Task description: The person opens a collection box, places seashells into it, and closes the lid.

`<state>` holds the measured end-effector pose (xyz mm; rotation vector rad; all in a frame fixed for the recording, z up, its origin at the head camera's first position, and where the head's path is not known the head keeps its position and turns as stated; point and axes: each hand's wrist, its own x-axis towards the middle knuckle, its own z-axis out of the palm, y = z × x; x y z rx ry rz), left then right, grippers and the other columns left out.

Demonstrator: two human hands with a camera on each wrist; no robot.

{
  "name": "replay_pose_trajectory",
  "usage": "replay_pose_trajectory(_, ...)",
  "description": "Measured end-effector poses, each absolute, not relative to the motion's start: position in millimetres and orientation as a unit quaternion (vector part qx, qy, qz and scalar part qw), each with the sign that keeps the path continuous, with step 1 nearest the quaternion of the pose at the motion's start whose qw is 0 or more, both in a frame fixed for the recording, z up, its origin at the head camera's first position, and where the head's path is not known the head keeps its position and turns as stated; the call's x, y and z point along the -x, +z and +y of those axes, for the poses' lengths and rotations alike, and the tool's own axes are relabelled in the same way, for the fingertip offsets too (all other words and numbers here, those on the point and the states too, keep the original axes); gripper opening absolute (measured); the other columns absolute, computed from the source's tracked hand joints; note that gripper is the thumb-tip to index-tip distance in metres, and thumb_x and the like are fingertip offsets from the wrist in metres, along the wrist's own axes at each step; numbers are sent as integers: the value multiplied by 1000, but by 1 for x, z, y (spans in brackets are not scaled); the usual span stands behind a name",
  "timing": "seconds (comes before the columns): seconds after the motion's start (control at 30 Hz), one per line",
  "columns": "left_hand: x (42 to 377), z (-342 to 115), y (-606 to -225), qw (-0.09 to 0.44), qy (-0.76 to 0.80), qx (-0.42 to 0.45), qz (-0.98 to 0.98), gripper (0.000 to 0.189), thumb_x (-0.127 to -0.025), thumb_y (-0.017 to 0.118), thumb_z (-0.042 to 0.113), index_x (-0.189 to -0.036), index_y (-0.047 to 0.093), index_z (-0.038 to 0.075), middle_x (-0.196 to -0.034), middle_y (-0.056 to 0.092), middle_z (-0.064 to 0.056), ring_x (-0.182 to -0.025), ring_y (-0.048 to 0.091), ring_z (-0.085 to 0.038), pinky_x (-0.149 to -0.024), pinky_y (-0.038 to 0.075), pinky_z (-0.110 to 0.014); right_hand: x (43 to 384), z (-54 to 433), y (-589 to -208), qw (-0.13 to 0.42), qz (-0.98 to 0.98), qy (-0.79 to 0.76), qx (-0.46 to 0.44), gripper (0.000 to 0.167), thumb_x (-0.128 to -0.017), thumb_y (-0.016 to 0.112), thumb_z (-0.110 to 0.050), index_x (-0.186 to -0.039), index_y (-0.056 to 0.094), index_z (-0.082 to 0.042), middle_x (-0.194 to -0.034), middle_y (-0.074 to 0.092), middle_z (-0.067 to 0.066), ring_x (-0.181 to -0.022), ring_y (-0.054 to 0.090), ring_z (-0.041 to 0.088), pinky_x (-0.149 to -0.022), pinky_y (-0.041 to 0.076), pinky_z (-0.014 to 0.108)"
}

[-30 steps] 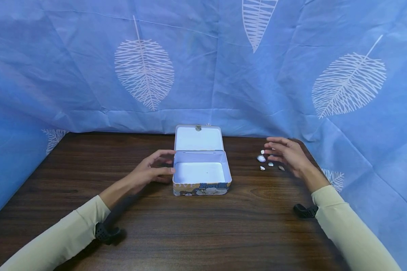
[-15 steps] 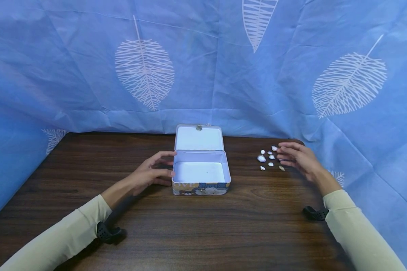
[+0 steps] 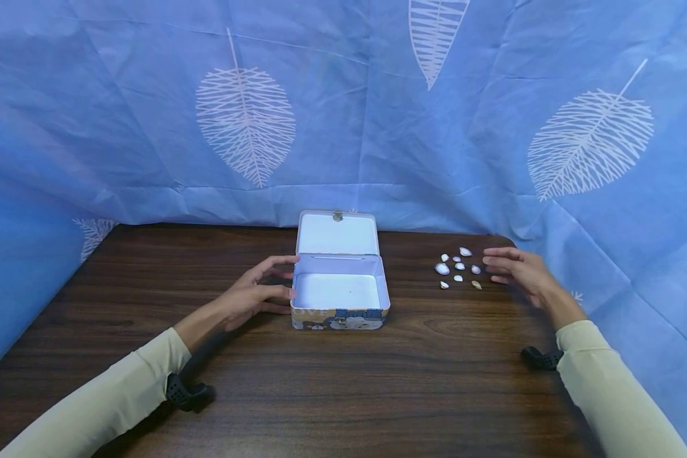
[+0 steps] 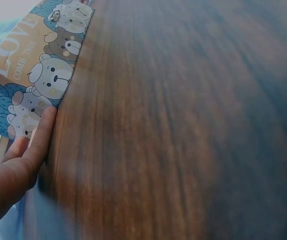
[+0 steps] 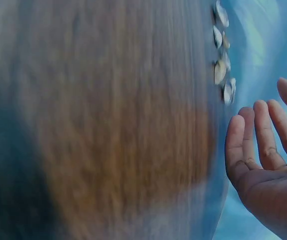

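Note:
In the head view a tin box stands mid-table with its white inside bare and its hinged lid tipped back. My left hand touches the box's left side with fingers extended. The left wrist view shows the box's printed bear front and fingertips on its end. Several small seashells lie loosely grouped to the right of the box. Just right of them hovers my right hand, holding nothing, its fingers apart and relaxed. In the right wrist view, shells lie beyond the fingertips.
A dark wooden table carries everything. Behind it and at both sides hangs a blue cloth with white leaf prints, close to the table's back edge. Black bands are worn at both wrists.
My right hand has moved right and slightly toward me, off the shells, so that more of them show. The left hand stays at the box, which has hardly moved.

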<state>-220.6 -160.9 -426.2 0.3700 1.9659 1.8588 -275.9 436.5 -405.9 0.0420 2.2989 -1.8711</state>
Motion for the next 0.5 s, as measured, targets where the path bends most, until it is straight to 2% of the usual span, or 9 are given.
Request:
replay_pose_trajectory(0.07, 220, -161, -425, 206, 669, -131, 702, 74, -108, 74, 12, -173, 42, 22, -171, 36, -25, -149, 55, -49, -108, 67, -55, 279, 440, -409, 91, 797, -597, -16, 20, -112, 72, -16, -118, 80, -33, -106, 81, -26, -100, 77, -2, -87, 67, 20)
replay_pose_trajectory(0.13, 220, -162, -424, 209, 671, -127, 700, 75, -107, 75, 13, -173, 42, 23, -171, 36, -25, -149, 54, -49, -108, 67, -55, 283, 443, -410, 95, 819, -566, -12, 19, -111, 73, -16, -128, 78, -25, -106, 80, -26, -100, 76, -4, -89, 66, 19)
replay_pose_trajectory(0.23, 219, -162, -424, 211, 673, -124, 698, 76, -106, 77, 15, -174, 42, 24, -172, 35, -24, -150, 54, -48, -109, 66, -55, 285, 444, -411, 102, 851, -516, 5, 39, -111, 74, -17, -147, 68, -5, -107, 80, -26, -101, 75, -8, -90, 65, 18)
replay_pose_trajectory(0.33, 219, -161, -423, 212, 671, -123, 700, 77, -106, 77, 15, -174, 42, 24, -172, 35, -24, -150, 54, -47, -109, 66, -55, 287, 444, -410, 105, 881, -461, 15, 59, -109, 78, -20, -157, 57, 9, -109, 79, -26, -99, 71, -12, -87, 62, 17)
replay_pose_trajectory(0.5, 219, -161, -421, 216, 668, -122, 702, 77, -107, 77, 15, -174, 41, 25, -173, 34, -23, -149, 55, -48, -110, 66, -55, 289, 443, -410, 104, 904, -414, 12, 65, -104, 83, -23, -156, 59, 8, -111, 78, -22, -96, 67, -11, -82, 59, 19)
